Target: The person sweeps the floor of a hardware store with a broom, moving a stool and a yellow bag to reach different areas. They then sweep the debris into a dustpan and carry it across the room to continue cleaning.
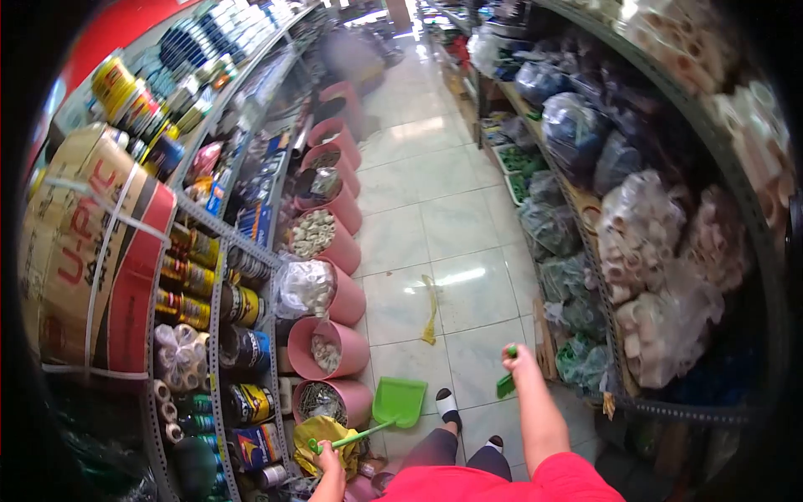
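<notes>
Beside left hand [328,459], box [92,251] reads "U-PVC".

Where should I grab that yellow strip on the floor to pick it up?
Take the yellow strip near its lower end, the part closest to you, coming straight down from above. It lies flat on the floor tiles, long and thin, so a pinch from both sides probably works best.

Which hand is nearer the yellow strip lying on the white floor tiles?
Right. The right hand, gripping a green brush, is just right of and below the yellow strip. The left hand, holding the green dustpan handle, sits farther down-left.
</notes>
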Demonstrator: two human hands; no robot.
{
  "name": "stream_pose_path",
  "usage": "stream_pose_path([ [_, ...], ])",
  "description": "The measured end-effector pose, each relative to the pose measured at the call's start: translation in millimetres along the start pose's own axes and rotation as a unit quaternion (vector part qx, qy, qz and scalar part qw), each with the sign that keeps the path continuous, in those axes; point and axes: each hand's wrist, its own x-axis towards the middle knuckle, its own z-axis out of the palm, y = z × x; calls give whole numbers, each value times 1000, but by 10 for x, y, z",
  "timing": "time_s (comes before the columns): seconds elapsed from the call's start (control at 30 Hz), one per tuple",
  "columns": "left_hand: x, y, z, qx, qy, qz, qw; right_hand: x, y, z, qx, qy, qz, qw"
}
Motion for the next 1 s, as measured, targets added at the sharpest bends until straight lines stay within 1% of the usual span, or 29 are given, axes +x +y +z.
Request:
stream_pose_path([
  [0.03,-129,97,-1,-4,32,-3,999,-439,-41,236,-4,-34,-22,999],
  [0.07,-128,33,-38,-30,30,8,999,-738,-41,375,-9,-67,-42,997],
  [0.1,-115,-64,-120,-53,29,17,998,-756,-69,317,-66,-110,-37,991],
  [0.13,-176,-108,-191,-77,29,26,996,-885,-82,284,-89,-94,8,992],
  [0.17,-246,-136,-254,-76,19,20,997,-856,-90,109,-144,-159,34,976],
  [0.2,-333,-158,-289,-104,35,13,994,-925,-40,-125,-226,-169,7,959],
  [0.23,-449,-123,-323,-101,45,31,993,-1024,-13,-316,-309,-177,-17,934],
  [0.27,-580,-76,-372,-94,60,45,993,-1293,40,-372,-297,-87,36,950],
  [0.3,-701,-55,-435,-89,53,74,992,-1559,98,-422,-303,-52,74,949],
  [0.33,-838,-30,-503,-81,49,101,990,-1802,174,-454,-357,-53,76,930],
  [0.4,-1226,75,-597,-88,89,87,988,-2135,266,-414,-478,-62,135,866],
  [0.47,-1634,101,-739,-90,123,70,986,-2273,249,-347,-534,-54,219,815],
  [0.5,-1867,199,-801,-73,150,75,983,-2285,264,-349,-554,-53,257,790],
  [0.53,-2071,263,-862,-88,184,72,976,-2272,281,-429,-590,-48,289,752],
  [0.6,-2447,452,-1040,-76,245,80,963,-2282,313,-669,-657,-28,351,667],
  [0.63,-2647,582,-1135,-89,266,77,957,-2444,406,-725,-647,2,415,639],
  [0.67,-2836,718,-1242,-97,288,74,950,-2449,505,-887,-692,65,410,591],
  [0.7,-3012,819,-1354,-76,302,83,946,-2386,570,-1094,-700,83,442,555],
  [0.73,-3161,899,-1453,-89,322,83,939,-2229,635,-1300,-707,98,471,518],
  [0.8,-3430,996,-1656,-81,356,84,927,-1619,707,-1869,-653,122,554,501],
  [0.87,-3661,1051,-1820,-75,389,81,914,-1120,872,-2229,-612,182,543,545],
  [0.93,-3855,998,-1960,-69,408,70,908,-23,743,-2451,-579,156,551,581],
  [0.97,-3962,941,-2036,-65,412,60,907,-434,874,-1803,-751,13,391,531],
  [1.0,-4066,869,-2118,-62,415,51,906,233,627,-1579,-504,155,561,638],
])
